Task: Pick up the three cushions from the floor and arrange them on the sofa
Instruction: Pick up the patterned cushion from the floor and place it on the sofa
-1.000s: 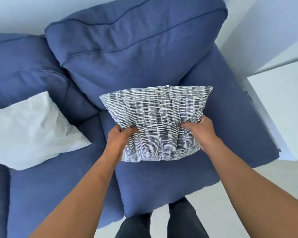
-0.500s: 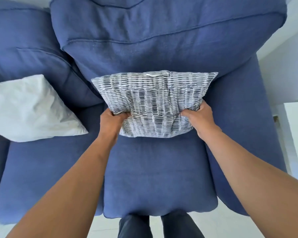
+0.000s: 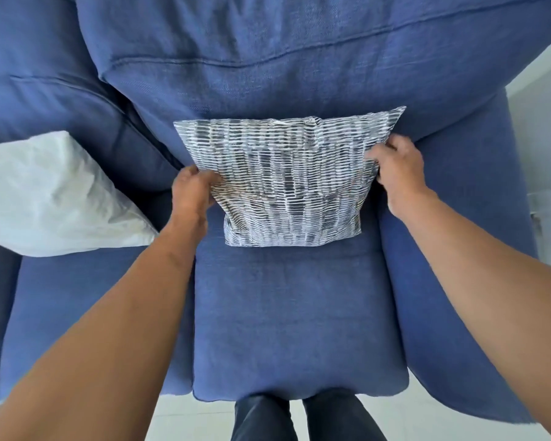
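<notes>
A grey and white patterned cushion [image 3: 287, 179] stands on the right seat of the blue sofa [image 3: 296, 316], leaning against the back cushion. My left hand [image 3: 193, 192] pinches its lower left edge. Higher up, my right hand [image 3: 396, 168] grips its right side, just below the top right corner. A plain white cushion [image 3: 51, 195] rests on the left seat, leaning against the other back cushion. No third cushion is in view.
The sofa's right armrest [image 3: 458, 265] runs along the right of the seat. A white wall and white furniture [image 3: 544, 128] stand beyond it. Pale floor [image 3: 191, 418] and my dark trouser legs show below the seat's front edge.
The patterned cushion went from held above the seat to resting against the sofa back. My right hand slid up its right side. The view moved closer to the sofa.
</notes>
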